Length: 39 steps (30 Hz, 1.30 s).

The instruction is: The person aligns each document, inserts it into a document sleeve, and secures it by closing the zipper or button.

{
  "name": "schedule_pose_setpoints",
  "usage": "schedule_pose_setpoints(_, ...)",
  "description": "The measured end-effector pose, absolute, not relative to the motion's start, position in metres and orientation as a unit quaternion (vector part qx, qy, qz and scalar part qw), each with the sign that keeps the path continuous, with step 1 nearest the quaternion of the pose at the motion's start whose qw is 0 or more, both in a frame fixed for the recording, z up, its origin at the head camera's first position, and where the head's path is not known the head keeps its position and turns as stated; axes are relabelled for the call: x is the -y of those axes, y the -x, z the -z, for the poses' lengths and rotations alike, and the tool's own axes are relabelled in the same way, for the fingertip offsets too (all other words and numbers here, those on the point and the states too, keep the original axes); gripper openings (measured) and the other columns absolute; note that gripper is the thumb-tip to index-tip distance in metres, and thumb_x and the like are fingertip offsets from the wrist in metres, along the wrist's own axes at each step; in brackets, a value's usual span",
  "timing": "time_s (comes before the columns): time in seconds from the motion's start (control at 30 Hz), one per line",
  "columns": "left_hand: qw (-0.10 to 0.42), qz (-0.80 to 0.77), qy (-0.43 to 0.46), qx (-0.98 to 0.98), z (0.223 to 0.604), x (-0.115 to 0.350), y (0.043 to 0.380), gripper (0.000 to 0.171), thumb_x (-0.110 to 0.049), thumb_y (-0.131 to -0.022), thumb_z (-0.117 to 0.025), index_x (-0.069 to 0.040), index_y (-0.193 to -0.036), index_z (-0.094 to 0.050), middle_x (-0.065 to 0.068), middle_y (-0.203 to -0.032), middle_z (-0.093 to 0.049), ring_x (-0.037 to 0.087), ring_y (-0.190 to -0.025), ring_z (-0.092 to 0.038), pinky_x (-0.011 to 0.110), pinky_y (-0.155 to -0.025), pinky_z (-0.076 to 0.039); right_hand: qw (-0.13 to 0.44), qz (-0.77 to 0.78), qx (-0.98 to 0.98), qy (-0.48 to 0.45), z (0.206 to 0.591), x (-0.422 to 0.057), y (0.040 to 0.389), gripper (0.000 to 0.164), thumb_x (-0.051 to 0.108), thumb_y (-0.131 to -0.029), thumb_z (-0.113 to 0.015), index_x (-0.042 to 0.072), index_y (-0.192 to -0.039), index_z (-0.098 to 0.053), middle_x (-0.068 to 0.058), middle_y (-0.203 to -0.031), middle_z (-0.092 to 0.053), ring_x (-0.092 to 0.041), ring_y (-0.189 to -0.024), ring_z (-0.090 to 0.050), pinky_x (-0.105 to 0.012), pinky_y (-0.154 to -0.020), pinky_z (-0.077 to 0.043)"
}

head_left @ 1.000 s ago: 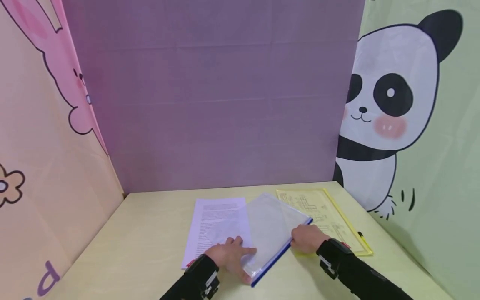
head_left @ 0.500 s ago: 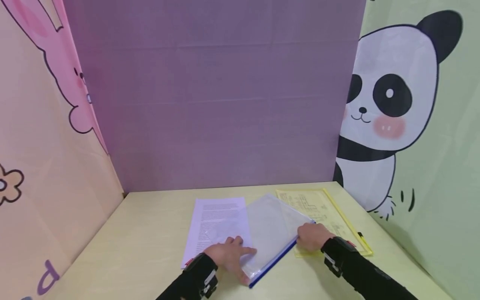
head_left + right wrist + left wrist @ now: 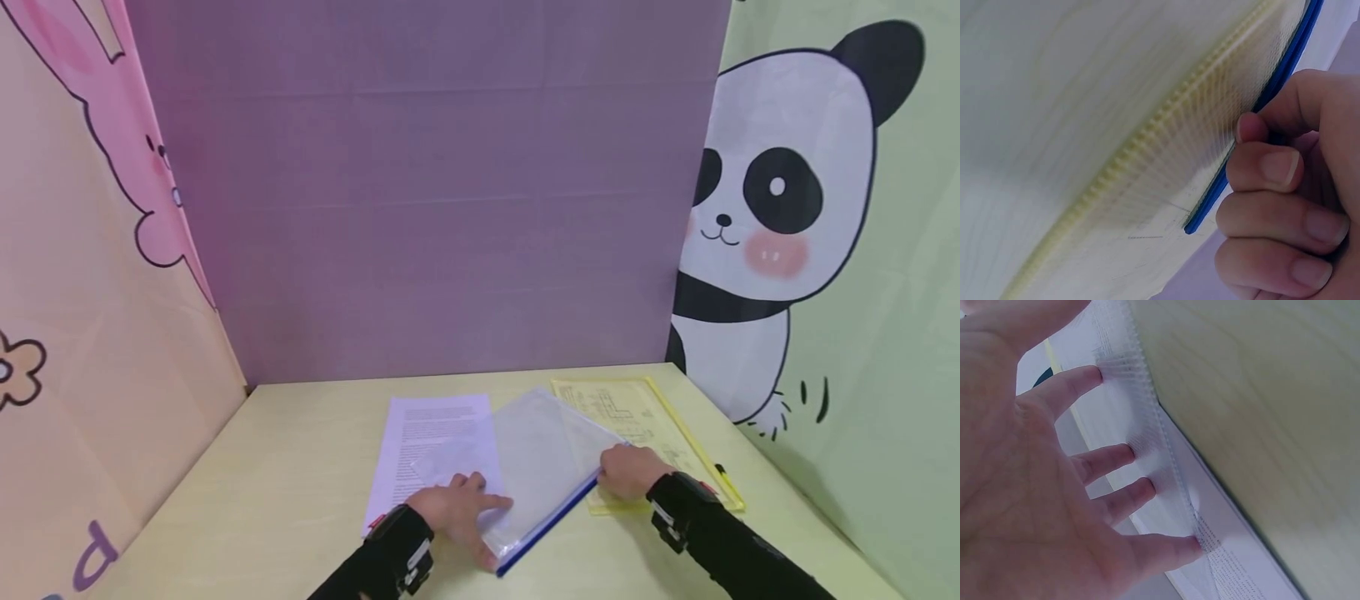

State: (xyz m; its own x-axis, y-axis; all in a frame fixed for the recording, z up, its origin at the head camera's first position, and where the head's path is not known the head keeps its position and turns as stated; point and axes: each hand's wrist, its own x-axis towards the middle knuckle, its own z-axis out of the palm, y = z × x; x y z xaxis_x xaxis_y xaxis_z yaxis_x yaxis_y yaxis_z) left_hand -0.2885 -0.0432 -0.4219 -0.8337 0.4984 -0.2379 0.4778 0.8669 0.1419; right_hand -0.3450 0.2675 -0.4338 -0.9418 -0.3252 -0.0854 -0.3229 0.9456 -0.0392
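Observation:
A clear mesh zip pouch (image 3: 536, 442) with a blue zipper (image 3: 547, 527) along its near right side lies at a slant on the table. My left hand (image 3: 459, 510) presses on the pouch's near corner, its fingers spread; in the left wrist view the fingertips (image 3: 1124, 453) touch the mesh. At the far part of the zipper, my right hand (image 3: 630, 472) pinches the blue edge between thumb and curled index finger, as the right wrist view shows. Whatever small piece sits inside that pinch is hidden by the fingers.
Under the pouch's left part lies a printed sheet of paper (image 3: 408, 433). A yellow-edged pouch (image 3: 660, 417) with printed patterns lies at the right, partly behind my right hand. A purple backdrop (image 3: 450, 208) rises behind the table (image 3: 285, 467).
My right hand has moved a little to the right and away along the zipper. The pouch has shifted very slightly; my left hand keeps nearly the same place.

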Motion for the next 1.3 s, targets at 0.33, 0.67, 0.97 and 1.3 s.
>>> schedule_pose_setpoints(0.33, 0.135, -0.050, -0.264, -0.954, 0.423, 0.048, 0.289, 0.085, -0.056, -0.067, -0.089, -0.046, -0.144, -0.054, 0.004, -0.144, -0.045, 0.027, -0.129, -0.044, 0.054, -0.091, -0.052, 0.060, 0.010, -0.990, 0.125, 0.436, -0.276, 0.348, 0.019, 0.021, -0.096, -0.061, 0.008, -0.083, -0.059, -0.005, -0.073, -0.053, -0.023, -0.069, -0.051, -0.040, -0.067, -0.042)
schedule_pose_setpoints(0.67, 0.144, -0.070, -0.268, -0.950, 0.424, 0.052, 0.291, 0.086, -0.052, -0.066, -0.091, -0.047, -0.144, -0.055, 0.004, -0.146, -0.043, 0.025, -0.128, -0.042, 0.052, -0.093, -0.050, 0.046, 0.007, -0.990, 0.132, 0.437, -0.292, 0.350, 0.021, 0.019, -0.094, -0.061, 0.010, -0.077, -0.055, -0.004, -0.072, -0.051, -0.023, -0.068, -0.049, -0.040, -0.064, -0.041)
schedule_pose_setpoints(0.97, 0.145, -0.073, -0.258, -0.952, 0.423, 0.052, 0.293, 0.086, -0.048, -0.065, -0.092, -0.049, -0.142, -0.055, 0.003, -0.148, -0.042, 0.024, -0.127, -0.042, 0.052, -0.091, -0.051, 0.037, 0.021, -0.990, 0.136, 0.431, -0.300, 0.350, 0.020, 0.017, -0.093, -0.060, 0.009, -0.075, -0.054, -0.005, -0.072, -0.051, -0.023, -0.066, -0.048, -0.040, -0.062, -0.040)
schedule_pose_setpoints(1.3, 0.143, -0.064, -0.258, -0.953, 0.425, 0.050, 0.293, 0.083, -0.046, -0.066, -0.092, -0.050, -0.141, -0.055, 0.003, -0.147, -0.043, 0.023, -0.127, -0.043, 0.050, -0.092, -0.051, 0.035, 0.027, -0.989, 0.139, 0.437, -0.311, 0.357, 0.019, 0.017, -0.094, -0.060, 0.008, -0.078, -0.056, -0.005, -0.075, -0.054, -0.023, -0.067, -0.048, -0.040, -0.063, -0.041)
